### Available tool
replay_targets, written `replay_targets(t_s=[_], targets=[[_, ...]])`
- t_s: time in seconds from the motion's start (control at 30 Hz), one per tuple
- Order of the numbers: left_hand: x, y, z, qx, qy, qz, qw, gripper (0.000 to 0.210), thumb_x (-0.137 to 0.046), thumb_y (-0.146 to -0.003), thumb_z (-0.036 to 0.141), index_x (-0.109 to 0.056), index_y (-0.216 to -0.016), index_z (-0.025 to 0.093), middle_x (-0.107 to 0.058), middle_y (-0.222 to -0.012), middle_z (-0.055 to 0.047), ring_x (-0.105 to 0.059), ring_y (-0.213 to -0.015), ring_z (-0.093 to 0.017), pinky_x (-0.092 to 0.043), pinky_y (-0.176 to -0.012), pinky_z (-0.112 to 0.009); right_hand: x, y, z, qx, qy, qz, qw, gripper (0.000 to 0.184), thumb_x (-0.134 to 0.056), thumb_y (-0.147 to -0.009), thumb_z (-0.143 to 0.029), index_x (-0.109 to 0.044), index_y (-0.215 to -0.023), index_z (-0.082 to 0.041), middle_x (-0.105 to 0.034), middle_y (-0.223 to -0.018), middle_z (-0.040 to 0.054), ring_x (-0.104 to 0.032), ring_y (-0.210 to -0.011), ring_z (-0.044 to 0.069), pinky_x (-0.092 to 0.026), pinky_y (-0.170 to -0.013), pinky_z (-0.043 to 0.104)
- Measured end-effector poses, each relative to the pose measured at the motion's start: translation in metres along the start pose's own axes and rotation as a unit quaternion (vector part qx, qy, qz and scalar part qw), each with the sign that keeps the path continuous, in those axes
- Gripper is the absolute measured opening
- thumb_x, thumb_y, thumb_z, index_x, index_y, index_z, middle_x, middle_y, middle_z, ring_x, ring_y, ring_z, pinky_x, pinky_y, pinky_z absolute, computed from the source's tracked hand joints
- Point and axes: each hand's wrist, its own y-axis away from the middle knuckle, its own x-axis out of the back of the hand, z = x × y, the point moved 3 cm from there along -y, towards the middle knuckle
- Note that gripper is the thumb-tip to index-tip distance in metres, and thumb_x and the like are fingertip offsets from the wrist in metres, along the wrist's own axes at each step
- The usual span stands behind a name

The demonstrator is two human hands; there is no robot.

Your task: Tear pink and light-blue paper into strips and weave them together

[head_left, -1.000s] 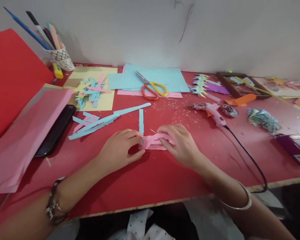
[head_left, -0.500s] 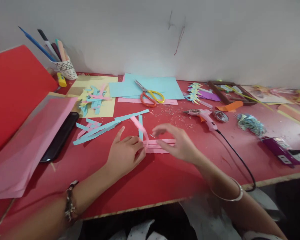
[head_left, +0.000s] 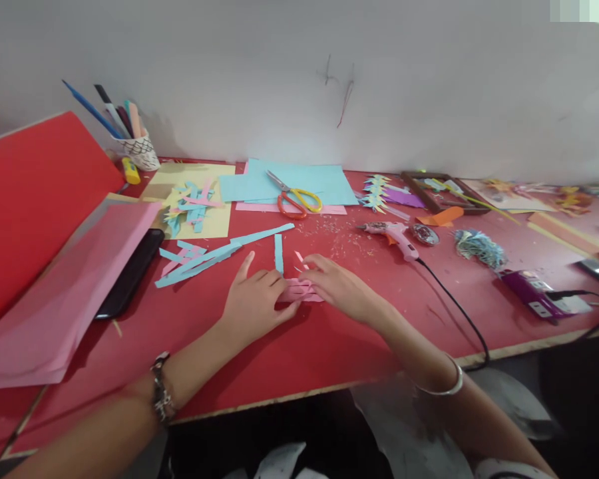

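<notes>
Several pink paper strips (head_left: pixel 299 291) lie side by side on the red tabletop, partly hidden under both hands. My left hand (head_left: pixel 255 297) rests on their left end, index finger raised, with the other fingers and thumb curled around the strips and pressing them down. From the right, my right hand (head_left: pixel 343 290) has its fingertips closed on a loose pink strip (head_left: pixel 301 259), which bends across the row; its tip sticks up above the fingers. A short blue strip (head_left: pixel 278 254) stands out just beyond my left fingers.
Scissors (head_left: pixel 293 198) lie on blue sheets (head_left: pixel 329 176) at the back. To the right are a pink glue gun (head_left: pixel 392 236) with a black cable, a tassel (head_left: pixel 479 248) and a purple power strip (head_left: pixel 532 293). Left are long blue strips (head_left: pixel 204 261), a black phone (head_left: pixel 132 276) and pink sheets (head_left: pixel 80 286).
My right hand has moved left and down onto the pink strips. The loose pink strip, arched up beside my left fingers before, is now bent over under the right fingertips.
</notes>
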Motion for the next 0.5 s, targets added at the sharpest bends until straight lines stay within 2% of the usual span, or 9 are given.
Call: replay_targets(t_s=[0.1, 0.17, 0.27, 0.37, 0.43, 0.5], targets=[[-0.001, 0.002, 0.001, -0.015, -0.016, -0.001, 1.0, 0.03, -0.039, -0.079, 0.039, -0.062, -0.082, 0.019, -0.064, -0.076, -0.002, -0.06, -0.071, -0.019, -0.023, -0.101, -0.048, 0.003, -0.004, -0.004, 0.017, 0.095, 0.011, 0.995, 0.02, -0.039, -0.082, -0.014, -0.058, -0.076, -0.016, -0.047, -0.108, 0.0098, -0.05, -0.084, 0.015, -0.039, -0.07, 0.029], [-0.002, 0.002, 0.001, -0.013, -0.013, -0.005, 1.0, 0.032, -0.039, -0.078, 0.043, -0.062, -0.079, 0.02, -0.064, -0.076, -0.003, -0.06, -0.071, -0.02, -0.024, -0.1, -0.051, 0.005, -0.008, -0.012, 0.039, 0.126, 0.04, 0.99, 0.018, -0.04, -0.081, -0.014, -0.057, -0.078, -0.018, -0.049, -0.105, 0.0074, -0.048, -0.084, 0.015, -0.037, -0.068, 0.027], [-0.002, 0.0, 0.001, -0.004, -0.009, -0.001, 1.0, 0.033, -0.039, -0.078, 0.044, -0.062, -0.073, 0.02, -0.065, -0.073, -0.004, -0.061, -0.071, -0.022, -0.027, -0.098, -0.053, 0.004, -0.015, -0.025, 0.039, 0.111, 0.082, 0.99, 0.014, -0.041, -0.08, -0.018, -0.055, -0.081, -0.02, -0.052, -0.089, 0.0033, -0.046, -0.075, 0.012, -0.034, -0.063, 0.023], [-0.004, -0.001, 0.001, 0.004, -0.015, 0.005, 1.0, 0.03, -0.038, -0.08, 0.034, -0.062, -0.07, 0.018, -0.064, -0.07, -0.005, -0.061, -0.069, -0.021, -0.029, -0.097, -0.052, 0.0, -0.019, -0.03, 0.0, 0.073, 0.099, 0.992, 0.013, -0.041, -0.08, -0.022, -0.053, -0.078, -0.019, -0.051, -0.073, 0.0001, -0.044, -0.065, 0.01, -0.034, -0.058, 0.021], [-0.005, -0.001, 0.001, 0.005, -0.023, 0.013, 1.0, 0.029, -0.037, -0.08, 0.027, -0.063, -0.073, 0.017, -0.064, -0.069, -0.004, -0.061, -0.067, -0.02, -0.029, -0.096, -0.051, -0.001, -0.017, -0.03, 0.019, 0.065, 0.097, 0.993, 0.015, -0.04, -0.08, -0.023, -0.054, -0.078, -0.019, -0.051, -0.075, 0.0008, -0.046, -0.065, 0.011, -0.036, -0.058, 0.022], [-0.006, -0.001, 0.0, 0.009, -0.031, 0.019, 0.999, 0.029, -0.035, -0.08, 0.023, -0.063, -0.074, 0.016, -0.064, -0.067, -0.004, -0.06, -0.065, -0.019, -0.028, -0.097, -0.05, 0.001, -0.01, -0.024, 0.066, 0.051, 0.113, 0.99, 0.016, -0.04, -0.081, -0.023, -0.056, -0.084, -0.02, -0.053, -0.084, 0.0032, -0.049, -0.072, 0.012, -0.038, -0.062, 0.023]])
